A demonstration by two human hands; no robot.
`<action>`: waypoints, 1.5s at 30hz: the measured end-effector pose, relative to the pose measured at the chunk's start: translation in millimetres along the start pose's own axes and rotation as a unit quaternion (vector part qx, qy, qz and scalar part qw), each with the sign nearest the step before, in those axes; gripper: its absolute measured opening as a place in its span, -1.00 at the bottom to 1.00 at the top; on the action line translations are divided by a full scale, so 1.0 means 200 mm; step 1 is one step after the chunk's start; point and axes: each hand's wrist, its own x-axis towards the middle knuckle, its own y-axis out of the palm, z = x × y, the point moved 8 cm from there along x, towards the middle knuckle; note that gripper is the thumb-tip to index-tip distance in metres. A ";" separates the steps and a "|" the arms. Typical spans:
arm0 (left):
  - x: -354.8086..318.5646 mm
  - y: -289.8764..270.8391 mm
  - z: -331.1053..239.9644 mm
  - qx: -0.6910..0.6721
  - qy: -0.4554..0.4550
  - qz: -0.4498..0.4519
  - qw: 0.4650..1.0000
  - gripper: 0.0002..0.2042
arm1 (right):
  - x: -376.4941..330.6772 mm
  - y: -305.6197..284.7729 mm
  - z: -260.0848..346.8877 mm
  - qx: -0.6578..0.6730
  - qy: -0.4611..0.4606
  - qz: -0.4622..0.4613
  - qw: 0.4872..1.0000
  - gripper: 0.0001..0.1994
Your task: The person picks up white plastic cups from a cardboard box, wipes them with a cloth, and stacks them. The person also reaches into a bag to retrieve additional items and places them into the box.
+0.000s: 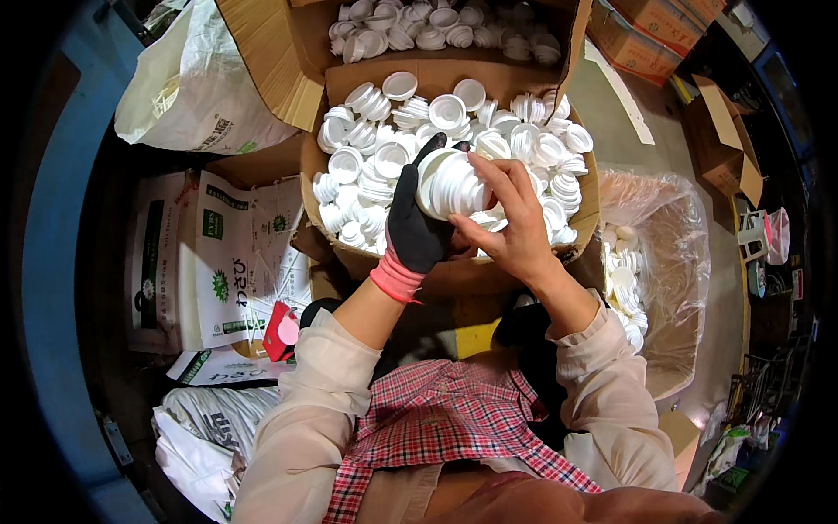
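**Head view: one stack of caps, two hands on it, right over the box**

Head view looks straight down on a stack of caps (451,183), white ribbed plastic, nested into a short roll. It sits in the air just above the near box (454,271), between both hands. Its long axis runs roughly left-right and a bit tilted, open end toward the upper left.

The left hand (417,223) wears a black glove with a pink cuff and comes at the stack from below and the left: palm cupped under it, fingers wrapped up around the open end. The right hand (515,223) is bare and comes from the right, fingertips (482,166) pressed on the top and far end of the stack. So both are closed on the same stack. Neither is really nearer, they're both touching it, left underneath, right on top.

Counts, as best I can:
- 1 stack in hand; how many caps are in it I can't tell, the ribs blur together
- 2 open cardboard boxes of loose caps, the near one and a far box (305,35) behind it; way too many caps in each to count
- 1 clear bag (672,253) to the right, with a smaller heap of caps inside
- 1 white sack (188,87) at upper left
- printed sacks (223,262) on the floor to the left, at least 2, the rest is hidden
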 end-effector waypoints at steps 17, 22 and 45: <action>0.00 0.08 -0.05 -0.016 0.010 0.067 0.998 -0.45 | -0.01 -0.02 0.01 -0.015 0.014 -0.006 1.000 -0.38; -0.01 0.09 -0.05 -0.055 -0.013 0.025 0.998 -0.46 | -0.01 -0.02 0.02 -0.020 0.015 -0.006 1.000 -0.38; -0.09 0.05 0.24 0.157 -0.123 0.019 0.980 -0.59 | -0.11 0.01 -0.58 0.183 0.281 -0.166 0.927 -0.45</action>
